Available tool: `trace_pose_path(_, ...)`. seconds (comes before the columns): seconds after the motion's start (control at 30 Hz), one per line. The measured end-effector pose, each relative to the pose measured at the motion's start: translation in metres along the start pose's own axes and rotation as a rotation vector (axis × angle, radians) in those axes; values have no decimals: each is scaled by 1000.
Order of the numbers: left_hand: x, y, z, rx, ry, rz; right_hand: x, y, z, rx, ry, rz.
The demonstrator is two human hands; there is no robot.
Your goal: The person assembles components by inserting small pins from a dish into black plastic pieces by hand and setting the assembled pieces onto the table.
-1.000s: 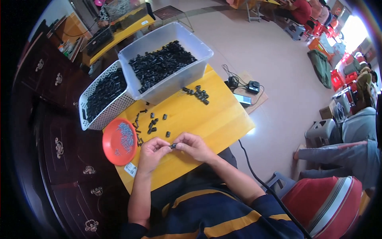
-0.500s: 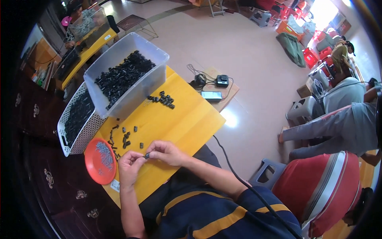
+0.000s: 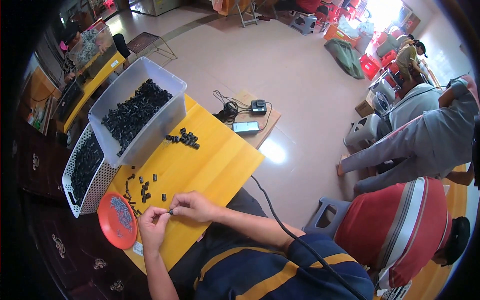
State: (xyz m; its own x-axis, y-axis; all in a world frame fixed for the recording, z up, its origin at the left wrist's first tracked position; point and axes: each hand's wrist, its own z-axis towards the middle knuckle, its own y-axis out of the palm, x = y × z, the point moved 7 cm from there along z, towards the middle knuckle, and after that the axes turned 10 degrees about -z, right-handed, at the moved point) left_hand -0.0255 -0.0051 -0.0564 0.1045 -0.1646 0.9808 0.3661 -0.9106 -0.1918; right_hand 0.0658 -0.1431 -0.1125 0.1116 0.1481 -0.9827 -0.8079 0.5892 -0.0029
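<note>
Over the near part of the yellow table (image 3: 220, 155), my left hand (image 3: 154, 226) and my right hand (image 3: 195, 207) meet fingertip to fingertip. Both pinch one small black plastic piece (image 3: 171, 212), mostly covered by the fingers. Left of my left hand sits an orange plate (image 3: 106, 231) with a heap of small silvery screws (image 3: 121, 212). Beyond my hands lie several loose black cylindrical pieces (image 3: 164, 197) and a row of thin black pieces (image 3: 127, 190). Farther back a cluster of similar black pieces (image 3: 187, 140) rests by the clear bin.
A translucent bin (image 3: 159, 122) full of black parts stands at the table's far left. Beside it is a white perforated basket (image 3: 95, 186) of black parts. A black cable (image 3: 280, 220) crosses near my right arm. A person in red (image 3: 385, 225) sits at right.
The view has shifted, so the table and bins appear farther left and lower. My hands keep pinching the small black piece together, with only slight finger movement.
</note>
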Motion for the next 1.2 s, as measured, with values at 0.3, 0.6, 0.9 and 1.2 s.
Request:
trace_pose_path(0.3, 17, 7, 2, -3, 157, 199, 1, -2, -1, 53, 6, -23)
trace_pose_path(0.6, 28, 14, 8, 63, 244, 176, 9, 1, 5, 46, 58, 250)
trace_pose_path(0.9, 75, 44, 1, 41, 436, 461, 13, 2, 4, -64, 221, 656)
trace_pose_path(1.2, 70, 52, 4, 59, 634, 701, 15, 13, 2, 14, 223, 719)
